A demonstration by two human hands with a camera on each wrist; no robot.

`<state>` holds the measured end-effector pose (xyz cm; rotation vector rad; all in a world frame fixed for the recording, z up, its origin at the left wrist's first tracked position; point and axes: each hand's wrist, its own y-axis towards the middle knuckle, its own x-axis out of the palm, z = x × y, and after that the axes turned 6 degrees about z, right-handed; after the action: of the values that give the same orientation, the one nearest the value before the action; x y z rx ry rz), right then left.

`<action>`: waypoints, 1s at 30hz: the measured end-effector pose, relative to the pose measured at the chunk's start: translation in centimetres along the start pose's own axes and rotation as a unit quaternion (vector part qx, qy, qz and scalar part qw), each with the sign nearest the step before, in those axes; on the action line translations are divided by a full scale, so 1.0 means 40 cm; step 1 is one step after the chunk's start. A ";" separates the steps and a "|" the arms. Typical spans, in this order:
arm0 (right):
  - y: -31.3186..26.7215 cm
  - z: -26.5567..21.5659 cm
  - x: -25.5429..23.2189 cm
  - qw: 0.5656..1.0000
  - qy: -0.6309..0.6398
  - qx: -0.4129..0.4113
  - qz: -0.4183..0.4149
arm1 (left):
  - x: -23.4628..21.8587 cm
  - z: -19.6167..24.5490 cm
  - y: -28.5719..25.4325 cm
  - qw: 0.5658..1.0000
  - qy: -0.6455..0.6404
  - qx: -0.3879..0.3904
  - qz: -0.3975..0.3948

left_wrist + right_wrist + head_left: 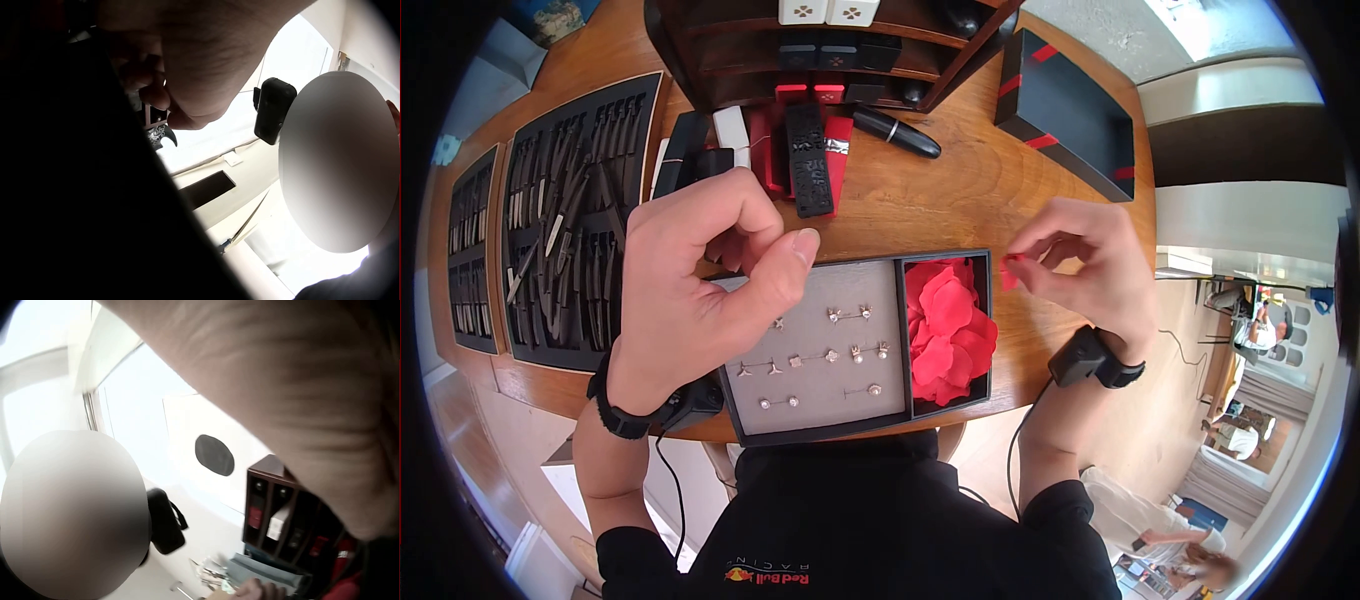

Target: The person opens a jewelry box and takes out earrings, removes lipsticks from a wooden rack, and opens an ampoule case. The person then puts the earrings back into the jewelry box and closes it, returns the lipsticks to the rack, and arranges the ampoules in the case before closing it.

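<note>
Both wrist views are mostly dark or blocked by skin, so the fingers are hard to read there. A wooden tabletop (960, 200) carries a black tray (820, 432) of earrings (855, 352) and red petals (945, 325) at its near edge. The right hand (1080, 275) pinches a red petal (1009, 272) just right of the tray. The left hand (700, 290) hovers curled over the tray's left end; whether it holds anything I cannot tell.

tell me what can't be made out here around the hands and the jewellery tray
- Left hand: head view, its curled fingers hide whatever they may pinch; the left wrist view is too dark to help.
- Right hand pinches a small red bit, too small to identify.
- Jewellery tray: the left hand covers its upper left corner; the earrings are too small for detail.
- Right wrist view: the palm fills the frame and hides the fingertips.
</note>
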<state>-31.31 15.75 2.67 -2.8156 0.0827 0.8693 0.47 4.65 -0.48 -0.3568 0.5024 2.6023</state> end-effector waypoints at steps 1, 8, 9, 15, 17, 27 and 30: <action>-0.006 -0.010 0.002 1.000 -0.001 -0.003 -0.002 | 0.002 -0.004 0.001 1.000 0.001 0.000 0.003; 0.000 -0.058 0.091 0.958 -0.172 -0.227 -0.017 | 0.004 -0.020 0.007 0.999 0.002 0.033 0.017; -0.001 -0.056 0.098 0.959 -0.172 -0.227 -0.017 | 0.004 -0.020 0.007 0.999 0.000 0.032 0.017; -0.002 -0.052 0.066 0.962 -0.141 -0.228 -0.044 | 0.006 -0.015 0.008 1.000 -0.001 0.020 0.019; 0.008 -0.040 0.013 0.987 -0.075 -0.141 0.033 | 0.007 -0.020 0.007 0.999 -0.008 0.026 0.019; 0.037 0.145 -0.063 0.908 -0.318 -0.025 0.273 | 0.008 -0.002 0.003 0.999 -0.032 0.025 0.008; -0.034 0.056 -0.077 0.926 -0.260 -0.088 0.260 | 0.000 0.010 0.004 0.999 -0.024 0.020 -0.028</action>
<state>-34.93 17.51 2.81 -2.6347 0.7283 1.7900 0.33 4.70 -0.08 -0.2907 0.5209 2.5371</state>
